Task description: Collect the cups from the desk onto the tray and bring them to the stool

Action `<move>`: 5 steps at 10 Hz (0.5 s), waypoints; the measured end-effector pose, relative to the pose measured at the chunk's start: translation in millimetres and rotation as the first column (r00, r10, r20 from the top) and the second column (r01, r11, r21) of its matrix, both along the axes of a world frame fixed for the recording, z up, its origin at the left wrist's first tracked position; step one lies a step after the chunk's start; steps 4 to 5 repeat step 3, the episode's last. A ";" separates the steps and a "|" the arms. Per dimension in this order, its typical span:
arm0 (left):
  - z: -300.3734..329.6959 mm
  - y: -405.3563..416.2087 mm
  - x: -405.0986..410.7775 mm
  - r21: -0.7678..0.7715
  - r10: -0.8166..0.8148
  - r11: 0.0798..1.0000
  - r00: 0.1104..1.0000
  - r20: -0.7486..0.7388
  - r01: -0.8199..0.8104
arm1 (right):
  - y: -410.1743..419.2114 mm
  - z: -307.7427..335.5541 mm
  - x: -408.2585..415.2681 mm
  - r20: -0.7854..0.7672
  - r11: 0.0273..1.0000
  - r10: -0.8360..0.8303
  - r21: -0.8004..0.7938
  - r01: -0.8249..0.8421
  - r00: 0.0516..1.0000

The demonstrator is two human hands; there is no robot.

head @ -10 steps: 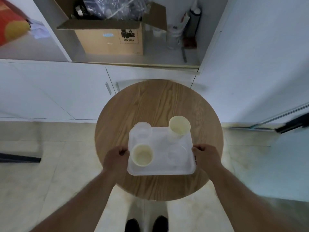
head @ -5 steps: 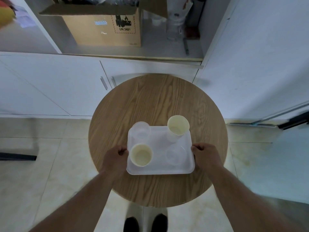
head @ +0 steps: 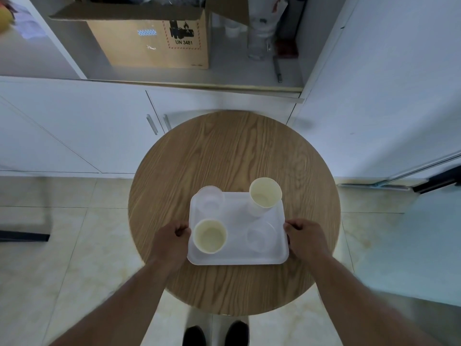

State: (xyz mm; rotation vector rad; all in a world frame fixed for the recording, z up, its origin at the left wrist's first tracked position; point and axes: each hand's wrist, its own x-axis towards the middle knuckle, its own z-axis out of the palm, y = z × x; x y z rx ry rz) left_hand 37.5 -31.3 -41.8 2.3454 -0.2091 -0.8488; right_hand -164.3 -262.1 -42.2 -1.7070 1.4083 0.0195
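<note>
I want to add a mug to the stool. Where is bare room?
The far half of the stool, between the cabinet doors and the tray, is bare wood. The near part is crowded: both hands grip the tray, with four cups on it.

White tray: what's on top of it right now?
On the white plastic tray: two cream paper cups and two clear plastic cups, one per corner, all upright. Whether the clear ones hold anything cannot be seen.

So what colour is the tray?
White, a bit see-through; the tray shows in the head view.
</note>
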 end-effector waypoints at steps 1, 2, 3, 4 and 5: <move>-2.4 -0.2 1.1 0.005 -0.006 1.000 1.000 0.015 0.006 | -0.8 -3.7 -0.4 -0.011 1.000 0.002 -0.001 -0.002 1.000; -2.6 0.4 0.0 -0.003 -0.006 1.000 1.000 0.007 0.006 | 1.9 0.4 1.9 -0.027 1.000 -0.012 -0.012 0.012 1.000; 3.1 4.5 0.4 0.025 0.035 0.999 0.999 0.030 -0.036 | 2.6 7.0 -2.0 -0.089 0.995 -0.057 -0.082 0.050 0.994; 3.1 4.5 0.4 0.025 0.035 0.999 0.999 0.030 -0.036 | 2.6 7.0 -2.0 -0.089 0.995 -0.057 -0.082 0.050 0.994; 3.1 4.5 0.4 0.025 0.035 0.999 0.999 0.030 -0.036 | 2.6 7.0 -2.0 -0.089 0.995 -0.057 -0.082 0.050 0.994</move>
